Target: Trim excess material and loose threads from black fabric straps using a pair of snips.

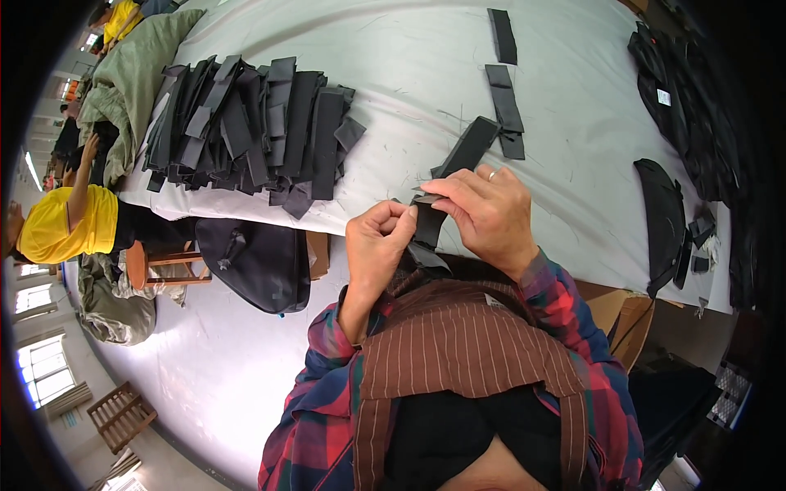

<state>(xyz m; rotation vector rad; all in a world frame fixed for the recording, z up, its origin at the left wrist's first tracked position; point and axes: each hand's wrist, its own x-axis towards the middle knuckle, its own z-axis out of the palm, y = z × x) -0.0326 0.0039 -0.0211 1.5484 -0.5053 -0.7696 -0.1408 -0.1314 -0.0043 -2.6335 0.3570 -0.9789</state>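
Near the table's front edge, a black fabric strip (pixel 429 222) is held up between my two hands. My left hand (pixel 377 245) pinches its left edge between thumb and forefinger. My right hand (pixel 491 214), with a ring on one finger, is closed on the strip's upper edge; a small flap shows at the fingertips. Just beyond my hands, another black strip (pixel 470 146) lies slanted on the white-covered table (pixel 393 90). Whether it joins the held piece is hidden by my fingers. Farther off lie a folded black strip (pixel 503 102) and a shorter black strip (pixel 503 37).
A heap of black fabric strips (pixel 246 131) covers the left part of the table. Black bags (pixel 688 114) lie at the right, near a curved black piece (pixel 657 217). A black bag (pixel 258 266) hangs below the left edge. A person in yellow (pixel 70 222) is at far left.
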